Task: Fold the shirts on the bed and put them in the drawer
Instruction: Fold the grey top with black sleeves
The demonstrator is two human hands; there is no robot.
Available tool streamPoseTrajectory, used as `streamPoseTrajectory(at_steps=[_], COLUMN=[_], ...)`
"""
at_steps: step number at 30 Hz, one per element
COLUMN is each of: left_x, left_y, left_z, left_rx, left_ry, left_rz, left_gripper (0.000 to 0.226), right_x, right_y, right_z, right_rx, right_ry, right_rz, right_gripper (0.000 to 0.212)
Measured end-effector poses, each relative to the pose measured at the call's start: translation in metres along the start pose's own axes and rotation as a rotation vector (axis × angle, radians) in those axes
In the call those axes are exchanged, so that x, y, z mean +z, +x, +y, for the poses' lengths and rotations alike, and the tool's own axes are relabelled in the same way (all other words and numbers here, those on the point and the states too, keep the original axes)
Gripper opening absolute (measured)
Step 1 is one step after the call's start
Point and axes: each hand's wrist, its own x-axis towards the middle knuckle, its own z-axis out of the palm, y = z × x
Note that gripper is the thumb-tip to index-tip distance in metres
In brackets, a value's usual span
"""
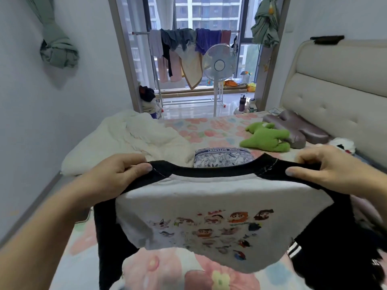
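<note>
Two hands, left hand (117, 174) and right hand (333, 170), pinch the black shoulders of a white shirt (209, 216) (cartoon print facing the camera), held mid-frame above the floral bed (209, 126); a folded garment (223, 158) lies just beyond.

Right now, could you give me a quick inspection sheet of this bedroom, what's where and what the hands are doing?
Surface: bed with a flowered sheet, partly covered by bedding.
Job's things: white shirt with black sleeves held up by its shoulders above the bed; a folded patterned garment lies behind it; dark clothes heaped at the right.
Clutter: green plush toy, purple pillow, rumpled white duvet.
Grippers: left hand and right hand each pinch a shoulder of the shirt.
Cables: nothing seen.
Surroundings: standing fan, drying rack with laundry, padded headboard. No drawer in view.
</note>
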Motion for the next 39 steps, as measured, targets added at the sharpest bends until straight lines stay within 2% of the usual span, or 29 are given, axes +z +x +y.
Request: streamPoseTrajectory(at_steps=[2,5,7,9,11,14,17,19,22,25,27,34,36,39], left_x=[-0.015,-0.028,-0.017,0.019,0.072,0.174,0.261,0.307,0.351,0.377,0.391,0.426,0.436,0.467], left_y=[-0.014,-0.016,0.003,0.030,0.053,0.066,0.049,0.038,0.032,0.045,0.061,0.091,0.080,0.050], left_z=[0.004,-0.003,-0.021,-0.055,-0.100,-0.181,-0.246,-0.277,-0.310,-0.336,-0.350,-0.372,-0.363,-0.320], left_rx=[-0.038,-0.133,-0.202,-0.246,-0.300,-0.404,-0.503,-0.531,-0.460,-0.398,-0.427,-0.562,-0.498,-0.329], left_ry=[-0.225,-0.409,-0.302,-0.058,0.192,0.339,0.297,0.308,0.416,0.514,0.555,0.502,0.482,0.456], left_rz=[-0.206,-0.382,-0.425,-0.409,-0.421,-0.412,-0.296,-0.234,-0.113,0.017,0.072,0.143,0.132,0.018], left_gripper=[0.047,0.065,0.055,0.032,0.029,0.035,0.034,0.028,0.023,0.027,0.031,0.023,0.038,0.053], right_x=[-0.011,-0.016,0.000,0.035,0.090,0.194,0.285,0.332,0.382,0.411,0.427,0.470,0.485,0.525], right_y=[-0.013,-0.019,-0.003,0.022,0.046,0.061,0.052,0.042,0.038,0.053,0.073,0.114,0.106,0.067], right_z=[-0.003,-0.003,0.015,0.047,0.084,0.144,0.202,0.232,0.267,0.293,0.306,0.313,0.295,0.243], right_rx=[-0.058,-0.071,-0.037,0.069,0.190,0.333,0.451,0.461,0.416,0.388,0.396,0.474,0.461,0.221], right_ry=[0.083,0.079,0.005,-0.078,-0.135,-0.214,-0.296,-0.320,-0.413,-0.459,-0.465,-0.451,-0.397,-0.241], right_rz=[-0.075,-0.121,-0.196,-0.357,-0.432,-0.395,-0.332,-0.282,-0.202,-0.122,-0.037,0.055,0.059,0.061], right_gripper=[0.055,0.041,0.027,0.017,0.013,0.014,0.029,0.031,0.028,0.030,0.030,0.034,0.047,0.054])
